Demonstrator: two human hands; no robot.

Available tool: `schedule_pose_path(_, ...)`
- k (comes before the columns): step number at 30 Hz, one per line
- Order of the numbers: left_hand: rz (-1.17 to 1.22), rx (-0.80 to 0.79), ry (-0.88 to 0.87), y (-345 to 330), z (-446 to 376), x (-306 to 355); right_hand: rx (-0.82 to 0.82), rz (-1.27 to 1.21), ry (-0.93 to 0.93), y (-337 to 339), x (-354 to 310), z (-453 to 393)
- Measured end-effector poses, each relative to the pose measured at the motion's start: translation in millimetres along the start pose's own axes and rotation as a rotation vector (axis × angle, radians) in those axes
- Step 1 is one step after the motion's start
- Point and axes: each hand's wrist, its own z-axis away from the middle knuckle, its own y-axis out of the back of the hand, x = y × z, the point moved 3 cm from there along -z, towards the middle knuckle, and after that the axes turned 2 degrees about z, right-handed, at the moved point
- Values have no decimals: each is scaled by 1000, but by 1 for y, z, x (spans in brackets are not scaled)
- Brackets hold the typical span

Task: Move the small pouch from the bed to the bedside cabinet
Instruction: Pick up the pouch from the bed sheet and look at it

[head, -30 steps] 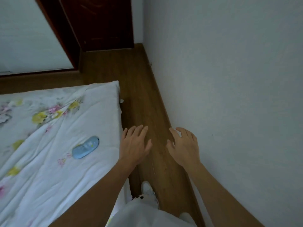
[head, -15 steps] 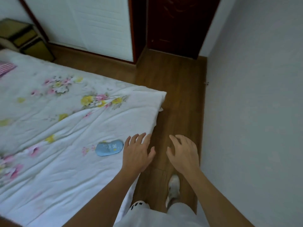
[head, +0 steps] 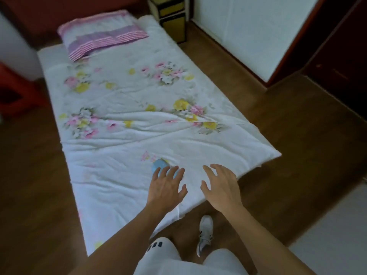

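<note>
A small light-blue pouch (head: pixel 160 164) lies on the white flowered quilt of the bed (head: pixel 123 116), near its foot end. My left hand (head: pixel 165 186) hovers over it with fingers spread and covers its near half. To the right, my right hand (head: pixel 220 185) is held open above the quilt's corner and holds nothing. The bedside cabinet (head: pixel 171 18), dark with yellowish fronts, stands at the far end, right of the pillow.
A pink-striped pillow (head: pixel 101 34) lies at the head of the bed. Wooden floor surrounds the bed. A white wardrobe front (head: pixel 248 26) and a dark door (head: pixel 341 62) stand at the right. A red object (head: pixel 14 92) sits at the left. My shoe (head: pixel 205 233) is beside the bed.
The view has swung left, bringing the whole bed, pillow and cabinet into sight. My left hand has moved over the blue pouch, which lay clear of it before.
</note>
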Motion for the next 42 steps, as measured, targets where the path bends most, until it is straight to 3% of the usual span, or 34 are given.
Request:
schedule_pose_path(8,-28,-122,232,-40,1,-60,-204,-16,279,-54,-30,-64)
schedule_pose_path(16,-12,-267,230,-120,-27,-119,-332,-10,328,-151,-47,-110)
schedule_pose_path(22,42,-273,190,-210,-73,-160,-385,51,354,-253,-42,-137)
schedule_pose_path(31,-53,-197,-114,-306,-115,-197,-396,103,427,-354,-42,-150)
schedule_pose_path(42,-264,24,-436,-332,-144,-206,-272,117,417,-389,-30,-148)
